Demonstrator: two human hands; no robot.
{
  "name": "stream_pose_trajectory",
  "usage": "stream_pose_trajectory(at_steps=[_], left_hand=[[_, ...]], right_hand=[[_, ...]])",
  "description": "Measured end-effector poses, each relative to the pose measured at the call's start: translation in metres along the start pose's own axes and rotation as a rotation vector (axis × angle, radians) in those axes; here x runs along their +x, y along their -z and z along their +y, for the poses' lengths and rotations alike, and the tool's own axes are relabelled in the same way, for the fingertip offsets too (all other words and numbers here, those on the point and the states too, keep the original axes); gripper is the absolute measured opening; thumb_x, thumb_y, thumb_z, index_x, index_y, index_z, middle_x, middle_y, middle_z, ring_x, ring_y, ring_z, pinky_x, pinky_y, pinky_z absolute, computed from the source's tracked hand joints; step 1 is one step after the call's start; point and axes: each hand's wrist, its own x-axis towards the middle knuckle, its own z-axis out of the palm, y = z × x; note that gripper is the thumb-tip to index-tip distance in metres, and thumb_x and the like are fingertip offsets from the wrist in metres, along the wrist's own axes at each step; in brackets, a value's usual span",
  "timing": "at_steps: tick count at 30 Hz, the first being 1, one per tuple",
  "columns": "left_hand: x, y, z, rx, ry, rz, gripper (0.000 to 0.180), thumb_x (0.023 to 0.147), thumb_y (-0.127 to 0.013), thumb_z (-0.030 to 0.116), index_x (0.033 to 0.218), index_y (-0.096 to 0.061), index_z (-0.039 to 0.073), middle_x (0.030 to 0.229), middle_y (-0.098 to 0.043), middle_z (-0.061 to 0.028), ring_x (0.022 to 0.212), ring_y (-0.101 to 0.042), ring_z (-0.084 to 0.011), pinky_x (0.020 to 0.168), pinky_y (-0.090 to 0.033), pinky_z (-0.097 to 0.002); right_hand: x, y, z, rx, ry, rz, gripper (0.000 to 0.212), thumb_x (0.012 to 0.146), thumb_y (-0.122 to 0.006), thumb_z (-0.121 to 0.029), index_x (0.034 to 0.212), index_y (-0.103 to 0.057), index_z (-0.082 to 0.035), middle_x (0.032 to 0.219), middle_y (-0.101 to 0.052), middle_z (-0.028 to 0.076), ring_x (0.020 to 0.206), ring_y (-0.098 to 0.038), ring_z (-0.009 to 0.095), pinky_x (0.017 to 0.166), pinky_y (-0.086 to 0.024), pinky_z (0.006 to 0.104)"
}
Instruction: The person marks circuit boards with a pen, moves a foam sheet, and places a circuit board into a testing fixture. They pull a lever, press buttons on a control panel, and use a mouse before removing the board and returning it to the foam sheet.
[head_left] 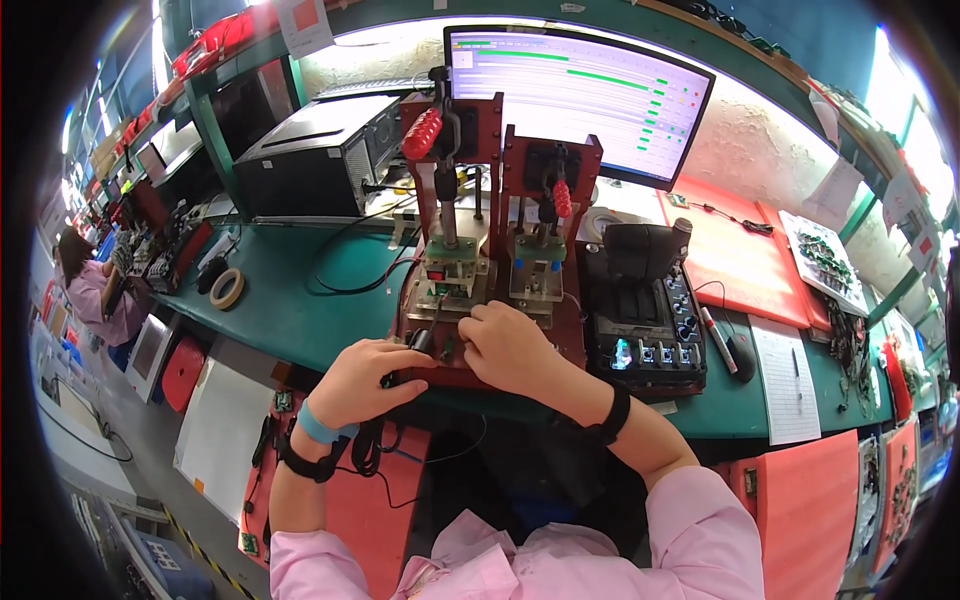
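One black cylindrical part (423,342) juts forward from the left hand (362,384), which is clamped around it.

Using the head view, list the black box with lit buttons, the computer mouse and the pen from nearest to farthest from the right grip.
1. Black box with lit buttons: just right of the right grip.
2. Computer mouse: right of the box.
3. Pen: farther right, on the ruled sheet.
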Motion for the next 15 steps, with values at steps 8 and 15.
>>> stream_pose_trajectory(at_steps=[8, 15], left_hand=[[-0.001, 0.000, 0.004, -0.001, 0.043, -0.012, 0.027, 0.073, -0.070, 0.015, 0.099, -0.068, 0.008, 0.086, -0.066, -0.0124, 0.080, -0.061, -0.0308, 0.072, -0.050, -0.0360], [0.004, -0.007, 0.000, -0.017, -0.016, 0.086, 0.028, 0.072, -0.070, 0.015, 0.099, -0.069, 0.009, 0.084, -0.066, -0.0109, 0.077, -0.062, -0.0286, 0.071, -0.050, -0.0353]], right_hand=[[-0.002, -0.003, -0.002, 0.021, 0.048, -0.019, 0.005, 0.072, -0.058, -0.007, 0.075, -0.057, -0.003, 0.078, -0.057, 0.013, 0.079, -0.056, 0.031, 0.072, -0.047, 0.0401], [-0.014, -0.004, -0.001, -0.005, 0.015, 0.006, 0.012, 0.072, -0.058, -0.006, 0.083, -0.058, -0.001, 0.080, -0.058, 0.012, 0.081, -0.057, 0.029, 0.073, -0.046, 0.0393]])
